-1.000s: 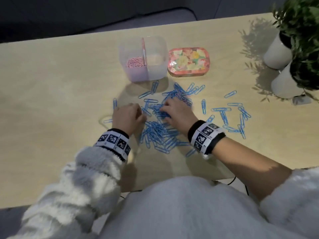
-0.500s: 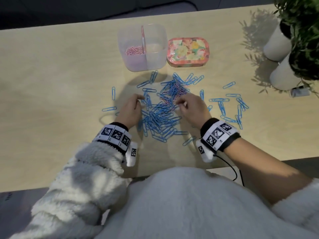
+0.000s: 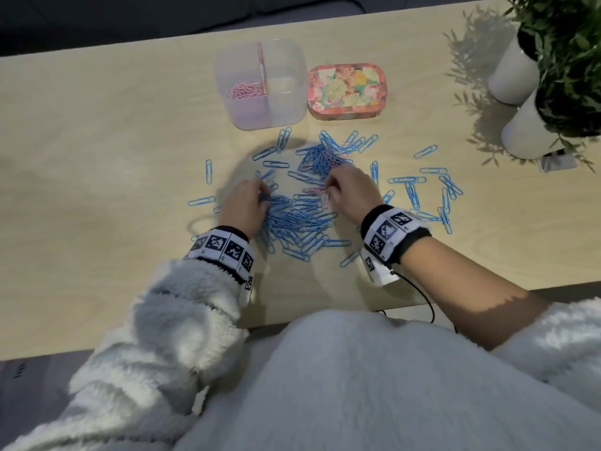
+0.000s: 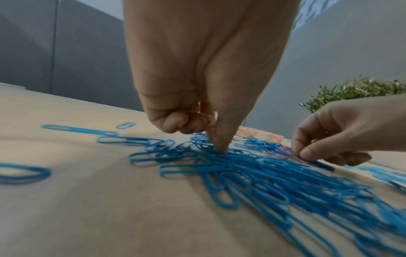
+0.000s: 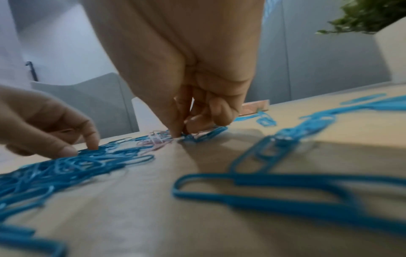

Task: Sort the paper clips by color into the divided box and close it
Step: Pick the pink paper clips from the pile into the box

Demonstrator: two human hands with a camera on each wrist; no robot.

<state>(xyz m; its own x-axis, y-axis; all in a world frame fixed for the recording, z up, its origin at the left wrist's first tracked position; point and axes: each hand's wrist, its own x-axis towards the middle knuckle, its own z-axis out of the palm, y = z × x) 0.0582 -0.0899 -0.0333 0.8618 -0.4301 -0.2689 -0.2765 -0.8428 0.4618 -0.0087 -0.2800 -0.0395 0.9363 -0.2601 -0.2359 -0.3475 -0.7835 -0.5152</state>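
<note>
Sorting under way: I am picking stray pink clips from the blue pile.

Left hand (image 3: 244, 203) presses blue clips (image 3: 294, 219); right hand (image 3: 351, 190) pinches pink clips (image 3: 313, 190); next, carry to divided box (image 3: 286, 102), 12 o'clock on the counter (image 3: 97, 157).

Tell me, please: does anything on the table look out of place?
Yes. A few pink paper clips lie tangled in the blue paper clips by the right hand, while the other pink ones sit in the divided box.
</note>
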